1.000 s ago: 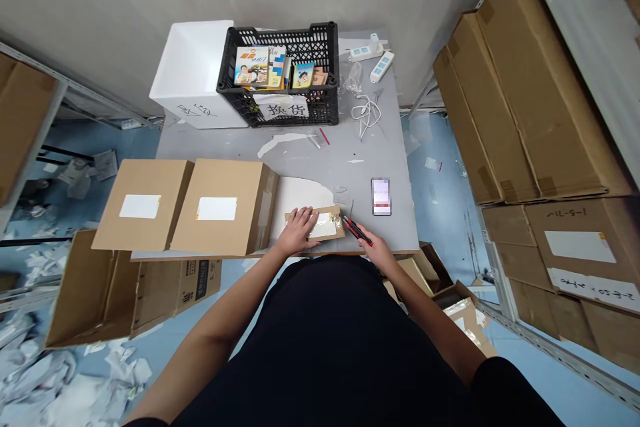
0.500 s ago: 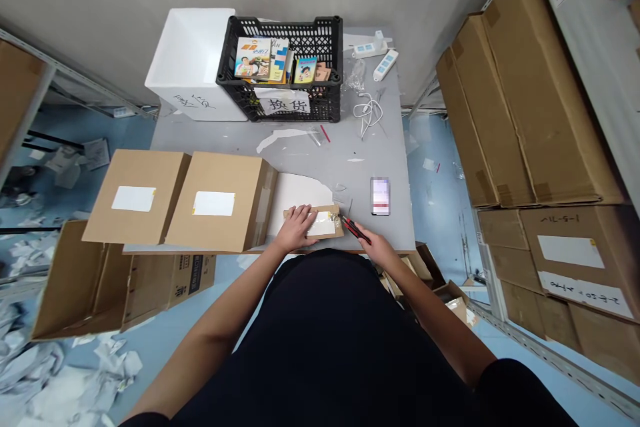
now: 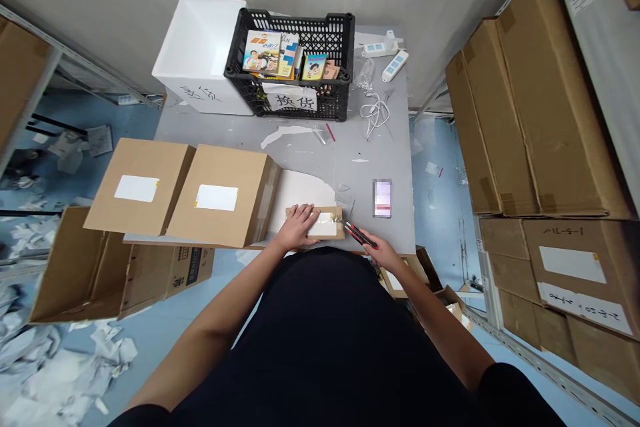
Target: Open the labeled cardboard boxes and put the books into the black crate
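Note:
A small flat cardboard box (image 3: 327,224) with a white label lies near the table's front edge, with crinkled clear tape at its right end. My left hand (image 3: 299,227) rests flat on the left part of this box, fingers stretched out. To the right, my right hand (image 3: 381,251) is closed round a slim red-and-black hand tool (image 3: 361,235) with two long arms; its exact kind is unclear. Its tips point up and left, just off the box's right end. A white sheet (image 3: 303,188) lies behind the small box.
Two larger labelled cartons (image 3: 217,195) stand on the left of the table (image 3: 320,163). At the back are a white foam box (image 3: 205,47) and a black crate (image 3: 300,90) of books. A phone (image 3: 383,199) lies right, below a white cable (image 3: 375,113). Stacked cartons (image 3: 550,113) flank the table.
My right hand has drawn the tool back from the taped end of the small box, slightly right and towards me. My left hand stays on the box. The view has shifted a little.

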{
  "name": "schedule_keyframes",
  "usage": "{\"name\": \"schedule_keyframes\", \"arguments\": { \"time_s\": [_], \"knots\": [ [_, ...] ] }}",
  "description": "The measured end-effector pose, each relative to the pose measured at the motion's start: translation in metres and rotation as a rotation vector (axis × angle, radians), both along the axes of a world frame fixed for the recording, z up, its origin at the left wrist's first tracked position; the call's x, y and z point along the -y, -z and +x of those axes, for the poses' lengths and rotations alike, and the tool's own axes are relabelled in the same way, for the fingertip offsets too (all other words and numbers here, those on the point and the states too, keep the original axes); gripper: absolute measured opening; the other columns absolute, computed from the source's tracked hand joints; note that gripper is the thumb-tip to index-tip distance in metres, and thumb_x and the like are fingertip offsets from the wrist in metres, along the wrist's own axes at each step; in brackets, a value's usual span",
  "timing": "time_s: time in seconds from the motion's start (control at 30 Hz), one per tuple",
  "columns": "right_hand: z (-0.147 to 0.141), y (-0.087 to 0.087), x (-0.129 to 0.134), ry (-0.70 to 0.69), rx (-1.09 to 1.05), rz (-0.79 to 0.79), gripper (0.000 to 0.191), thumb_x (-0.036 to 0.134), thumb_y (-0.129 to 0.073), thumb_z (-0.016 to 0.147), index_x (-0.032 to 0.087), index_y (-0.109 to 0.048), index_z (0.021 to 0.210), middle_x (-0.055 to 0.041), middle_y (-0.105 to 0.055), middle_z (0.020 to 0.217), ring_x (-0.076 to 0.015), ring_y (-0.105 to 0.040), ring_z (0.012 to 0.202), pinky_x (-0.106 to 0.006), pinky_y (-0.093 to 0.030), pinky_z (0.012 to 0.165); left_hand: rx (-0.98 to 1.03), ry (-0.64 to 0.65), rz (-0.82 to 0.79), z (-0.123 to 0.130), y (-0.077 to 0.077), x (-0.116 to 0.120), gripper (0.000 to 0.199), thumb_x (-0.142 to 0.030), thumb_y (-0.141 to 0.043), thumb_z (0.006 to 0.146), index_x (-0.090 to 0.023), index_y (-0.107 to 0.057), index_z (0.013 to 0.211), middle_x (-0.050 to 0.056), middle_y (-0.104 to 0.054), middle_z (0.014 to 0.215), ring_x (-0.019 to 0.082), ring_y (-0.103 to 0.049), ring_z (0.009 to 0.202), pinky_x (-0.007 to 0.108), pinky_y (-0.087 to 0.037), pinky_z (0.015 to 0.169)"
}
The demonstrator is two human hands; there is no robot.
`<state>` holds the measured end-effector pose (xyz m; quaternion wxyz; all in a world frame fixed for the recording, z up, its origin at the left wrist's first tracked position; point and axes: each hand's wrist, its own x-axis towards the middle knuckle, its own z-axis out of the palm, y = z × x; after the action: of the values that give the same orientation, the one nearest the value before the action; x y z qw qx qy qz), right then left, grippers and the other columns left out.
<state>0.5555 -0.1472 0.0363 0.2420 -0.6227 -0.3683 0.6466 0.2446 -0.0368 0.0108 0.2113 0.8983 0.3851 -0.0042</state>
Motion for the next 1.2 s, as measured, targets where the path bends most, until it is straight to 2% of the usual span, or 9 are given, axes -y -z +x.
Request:
{"name": "schedule_keyframes", "arguments": {
  "time_s": [0.3, 0.6, 0.93, 1.2],
  "knots": [
    [-0.013, 0.014, 0.021, -0.02, 0.006, -0.056, 0.067, 0.033, -0.054, 0.085, 0.031, -0.034, 0.149, 0.0069, -0.057, 0.064, -0.0068, -0.044, 0.038, -0.017, -0.034, 0.035, -0.048, 0.049, 0.078, -0.001, -0.004, 0.0, 0.092, -0.062, -0.065, 0.071, -0.017, -0.036, 0.146, 0.021, -0.036, 0.148, 0.038, -0.029, 0.136, 0.055, -0.017, 0.111],
    [-0.015, 0.024, 0.035, 0.026, -0.015, -0.042, 0.066, 0.033, -0.054, 0.085, 0.029, -0.037, 0.148, 0.0054, -0.058, 0.064, -0.0081, -0.045, 0.042, -0.019, -0.036, 0.042, -0.057, 0.082, 0.101, -0.002, -0.002, 0.0, 0.092, -0.063, -0.065, 0.071, -0.016, -0.038, 0.145, 0.021, -0.037, 0.148, 0.037, -0.03, 0.135, 0.054, -0.017, 0.112],
    [-0.014, 0.014, 0.04, 0.028, -0.013, -0.038, 0.068, 0.035, -0.054, 0.083, 0.027, -0.038, 0.148, 0.0059, -0.057, 0.06, -0.01, -0.045, 0.042, -0.021, -0.037, 0.043, -0.044, 0.093, 0.091, -0.003, -0.002, 0.0, 0.092, -0.063, -0.065, 0.071, -0.015, -0.038, 0.145, 0.021, -0.038, 0.147, 0.037, -0.03, 0.135, 0.055, -0.017, 0.111],
    [-0.009, 0.021, 0.053, -0.007, 0.02, 0.066, 0.066, 0.034, -0.055, 0.083, 0.022, -0.043, 0.146, 0.0005, -0.067, 0.072, -0.0161, -0.058, 0.058, -0.028, -0.05, 0.059, -0.043, 0.102, 0.111, -0.004, 0.001, 0.0, 0.091, -0.063, -0.064, 0.072, -0.017, -0.038, 0.145, 0.021, -0.038, 0.147, 0.037, -0.03, 0.135, 0.055, -0.017, 0.111]
  ]
}}
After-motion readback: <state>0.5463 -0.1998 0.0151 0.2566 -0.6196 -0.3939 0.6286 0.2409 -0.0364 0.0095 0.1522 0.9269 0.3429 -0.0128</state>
